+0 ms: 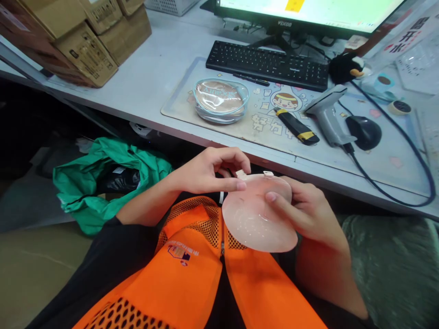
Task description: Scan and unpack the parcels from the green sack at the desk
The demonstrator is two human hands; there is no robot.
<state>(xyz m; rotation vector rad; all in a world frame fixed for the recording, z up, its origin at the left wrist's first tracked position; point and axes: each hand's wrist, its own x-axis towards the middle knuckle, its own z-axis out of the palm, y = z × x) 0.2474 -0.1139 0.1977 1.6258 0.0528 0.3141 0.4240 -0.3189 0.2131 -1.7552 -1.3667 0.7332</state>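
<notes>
A shiny, translucent pinkish adhesive bra cup [259, 224] is held above my lap, in front of the desk edge. My right hand [305, 208] grips its right side, with the thumb across the face and the fingers behind. At the upper left rim my left hand [219, 171] pinches, thumb below and index finger curled over, beside a small whitish tab [241, 174]. A pale clasp [268, 174] sits on the top rim between the hands. Whether a second cup lies behind is hidden.
On the desk mat stand a clear zip pouch [221, 101], a box cutter [297, 126], a barcode scanner [331, 116], a mouse [363, 132] and a keyboard [267, 64]. Cardboard boxes [85, 55] are stacked left. Below them lies an open green bag [85, 201]. The scanner cable [387, 194] loops over the desk edge.
</notes>
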